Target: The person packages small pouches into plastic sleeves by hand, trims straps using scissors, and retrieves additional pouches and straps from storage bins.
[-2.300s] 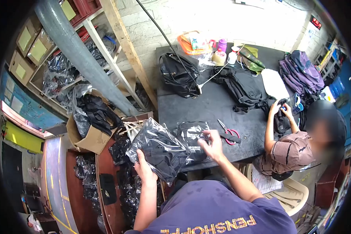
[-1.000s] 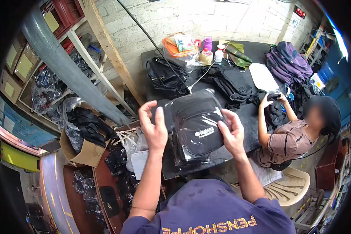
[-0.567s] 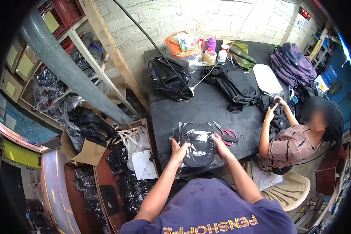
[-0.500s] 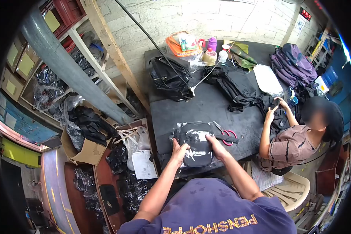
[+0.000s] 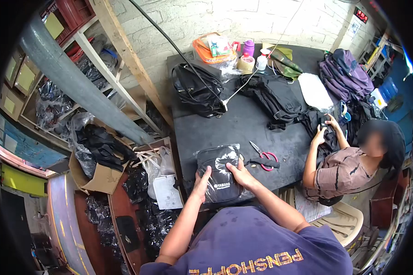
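Note:
A black pouch [image 5: 219, 166] printed with "YAMAHA" sits in clear shiny plastic at the table's near edge, slightly turned. My left hand [image 5: 201, 184] grips its left side, thumb on top and fingers mostly hidden at the edge. My right hand [image 5: 242, 177] holds the right side, its thumb lying on the front and the other fingers out of sight. Just right of the pouch are scissors [image 5: 270, 161] with red handles, blades partly apart. A short black strap piece [image 5: 260, 162] lies across their handles.
A black handbag [image 5: 197, 94], a black backpack [image 5: 273, 101] and a purple bag [image 5: 346, 75] rest on the black table [image 5: 206, 130]. At right, a seated co-worker [image 5: 348, 165] handles black fabric. An open carton [image 5: 103, 178] stands left; a cable hangs over the table.
The pouch has shifted slightly left and toward me and turned a little. Both hands have moved with it, my right thumb now further across its front. The co-worker's hands have shifted slightly.

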Tool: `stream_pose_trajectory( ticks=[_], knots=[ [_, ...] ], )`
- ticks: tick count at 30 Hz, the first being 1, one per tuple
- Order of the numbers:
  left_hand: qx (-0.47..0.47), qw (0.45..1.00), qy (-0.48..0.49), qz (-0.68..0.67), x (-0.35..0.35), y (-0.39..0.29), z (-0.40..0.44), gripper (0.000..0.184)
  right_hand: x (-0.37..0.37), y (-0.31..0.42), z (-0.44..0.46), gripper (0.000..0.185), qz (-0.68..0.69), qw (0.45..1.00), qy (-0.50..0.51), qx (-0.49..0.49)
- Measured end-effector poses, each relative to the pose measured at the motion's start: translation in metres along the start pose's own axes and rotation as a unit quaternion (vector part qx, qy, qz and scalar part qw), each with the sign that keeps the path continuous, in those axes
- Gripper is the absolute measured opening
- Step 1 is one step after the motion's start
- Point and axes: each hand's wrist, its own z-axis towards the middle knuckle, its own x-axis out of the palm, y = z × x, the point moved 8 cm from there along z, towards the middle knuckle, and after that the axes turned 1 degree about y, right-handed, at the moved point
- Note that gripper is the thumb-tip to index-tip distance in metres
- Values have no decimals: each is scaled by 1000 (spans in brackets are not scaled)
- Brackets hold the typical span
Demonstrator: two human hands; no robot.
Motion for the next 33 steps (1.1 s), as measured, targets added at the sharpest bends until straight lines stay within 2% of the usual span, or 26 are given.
stream_pose_trajectory(
  ticks=[1,2,4,5,9,12,16,22,25,29,32,33],
  knots=[
    [7,998,-49,46,-2,-2,1,90,-2,6,-1,82,0,1000,-3,2],
    [4,998,-48,46,2,-1,2,90,-5,9,-2,87,-47,999,-9,25],
    [19,989,-96,108,-4,0,9,102,-10,9,2,97,-138,988,-18,72],
    [24,983,-120,139,-8,1,10,109,-11,9,8,97,-137,988,-17,76],
    [15,971,-138,193,-17,13,25,107,-8,-1,32,105,-34,988,18,149],
    [25,971,-131,199,-21,13,30,106,-17,10,33,107,-250,955,-106,117],
    [62,955,-151,249,-22,11,27,102,-15,-2,37,109,-301,937,-162,72],
    [98,935,-175,291,-20,9,29,98,-20,-25,52,109,-310,937,-147,64],
    [138,897,-198,370,-15,2,29,99,-26,-33,60,109,-315,935,-160,43],
    [122,905,-210,351,-12,-3,26,100,-33,-29,60,107,-321,931,-170,25],
    [134,905,-202,349,-18,2,31,102,-52,-7,54,97,-364,919,-134,-64],
    [138,905,-202,348,-18,2,32,103,-75,4,46,91,-365,909,-163,-115]
  ],
)
